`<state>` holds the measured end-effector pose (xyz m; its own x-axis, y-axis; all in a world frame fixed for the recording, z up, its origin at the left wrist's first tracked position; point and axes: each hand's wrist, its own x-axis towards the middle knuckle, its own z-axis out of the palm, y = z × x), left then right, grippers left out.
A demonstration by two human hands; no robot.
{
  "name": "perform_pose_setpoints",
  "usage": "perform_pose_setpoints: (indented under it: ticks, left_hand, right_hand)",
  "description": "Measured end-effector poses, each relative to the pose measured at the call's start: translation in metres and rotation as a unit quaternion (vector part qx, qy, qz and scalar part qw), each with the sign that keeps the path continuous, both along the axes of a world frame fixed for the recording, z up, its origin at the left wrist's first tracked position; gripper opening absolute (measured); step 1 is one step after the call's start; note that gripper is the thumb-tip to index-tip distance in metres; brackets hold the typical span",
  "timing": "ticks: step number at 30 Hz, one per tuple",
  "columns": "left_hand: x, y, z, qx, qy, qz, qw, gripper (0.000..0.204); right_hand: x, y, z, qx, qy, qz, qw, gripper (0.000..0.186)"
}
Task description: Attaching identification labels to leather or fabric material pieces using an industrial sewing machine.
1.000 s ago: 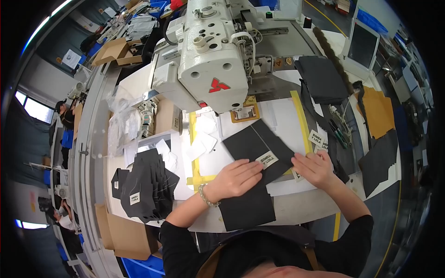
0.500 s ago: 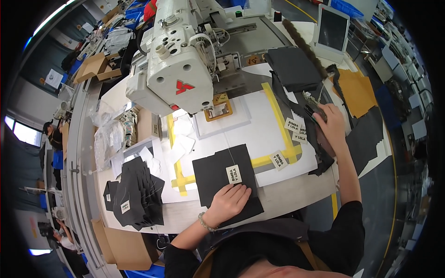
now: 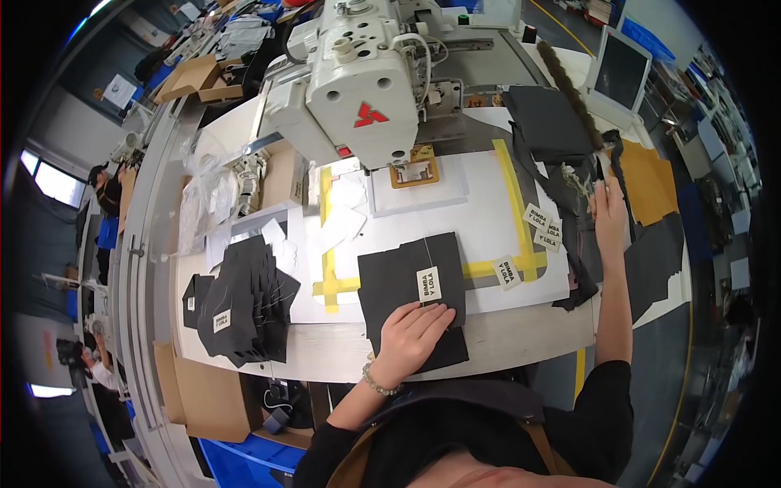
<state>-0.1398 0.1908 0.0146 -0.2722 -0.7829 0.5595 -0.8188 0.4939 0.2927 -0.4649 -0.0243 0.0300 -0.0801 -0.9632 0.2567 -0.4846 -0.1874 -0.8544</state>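
Note:
My left hand [image 3: 413,337] lies flat on a black fabric piece [image 3: 399,272], its fingers stretched out just below a cream label [image 3: 428,285] on the cloth. A loose thread runs up from the label. At the right side of the table, my right hand [image 3: 609,218] is closed, fingertips together, beside a bundle of pale threads [image 3: 576,180]. A dark, narrow thing shows at those fingertips, too small to make out. Several loose cream labels [image 3: 506,272] lie near the yellow tape. A stack of black labelled pieces [image 3: 248,305] stands at the left.
A white sewing machine [image 3: 358,89] stands over a clear plate [image 3: 447,195] with a yellow frame [image 3: 414,173]. Folded black fabric [image 3: 549,122], orange-brown sheets [image 3: 648,183] and a screen [image 3: 622,69] are at the right. An open cardboard box [image 3: 207,394] sits below the table's left edge.
My right hand has moved right, away from a dark tool by the black strip, and its fingers now point upward. My left hand stays on the fabric piece. The whole view has shifted.

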Motion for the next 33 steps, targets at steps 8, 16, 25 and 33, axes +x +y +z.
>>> perform_pose_setpoints:
  ticks: [8, 16, 25, 33]
  left_hand:
    - [0.001, 0.007, 0.003, -0.023, -0.013, 0.008, 1.000, 0.022]
    - [0.001, 0.012, 0.005, -0.030, -0.005, 0.024, 0.999, 0.022]
    - [0.002, 0.012, 0.007, -0.032, -0.006, 0.037, 0.999, 0.021]
    - [0.064, -0.009, 0.029, -0.063, 0.030, 0.213, 0.975, 0.021]
  right_hand:
    - [0.117, 0.036, 0.041, -0.073, 0.294, 0.314, 0.900, 0.040]
    - [0.174, 0.003, 0.007, -0.439, 0.407, 0.390, 0.699, 0.042]
    - [0.189, -0.001, -0.013, -0.411, 0.415, 0.430, 0.688, 0.036]
    - [0.160, -0.009, 0.001, -0.377, 0.396, 0.386, 0.743, 0.039]
